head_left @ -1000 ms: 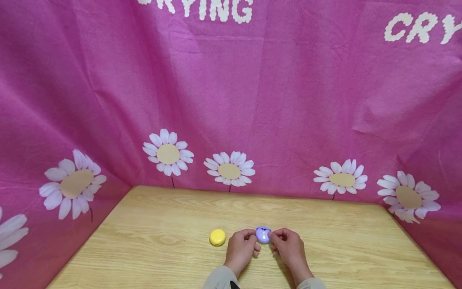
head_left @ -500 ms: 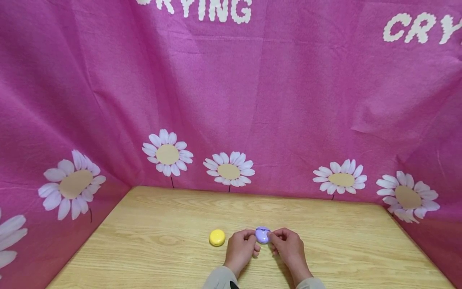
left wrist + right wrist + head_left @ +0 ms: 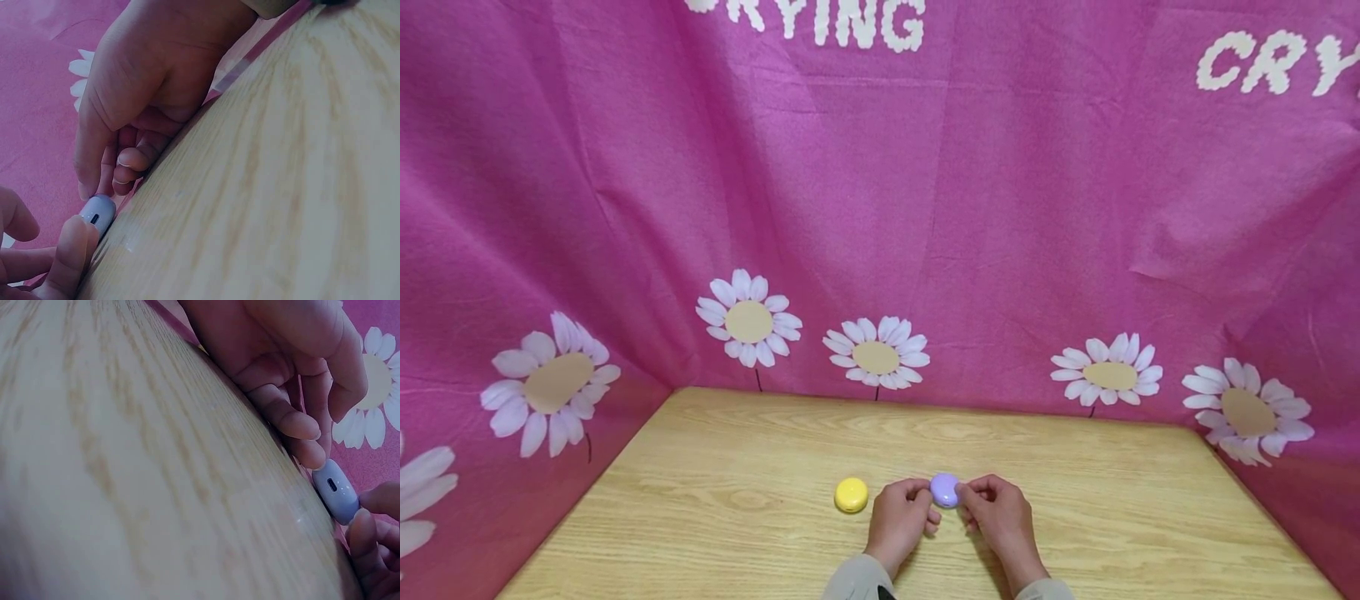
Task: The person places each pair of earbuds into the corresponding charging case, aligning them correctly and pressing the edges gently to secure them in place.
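A round, glossy lilac earbud case (image 3: pixel 944 490) is at the table's front middle, its lid down. My left hand (image 3: pixel 898 521) grips its left edge between thumb and fingers. From the other side my right hand (image 3: pixel 1003 517) pinches its right edge, the thumb lying over the front. A small dark charging port shows on the lilac case (image 3: pixel 342 501) in the right wrist view, and the left wrist view has the case (image 3: pixel 101 207) between the fingertips, close over the wood. Left of my left hand lies a similar round yellow case (image 3: pixel 852 495), touched by neither hand.
The wooden table (image 3: pixel 737 475) reaches back to a magenta cloth (image 3: pixel 1000 208) printed with white daisies and letters. That cloth also hangs along the left and right sides of the table.
The dark gap along the lilac case's far edge has narrowed and vanished as its lid came down. Both hands have stayed in nearly the same place; the yellow case has not moved.
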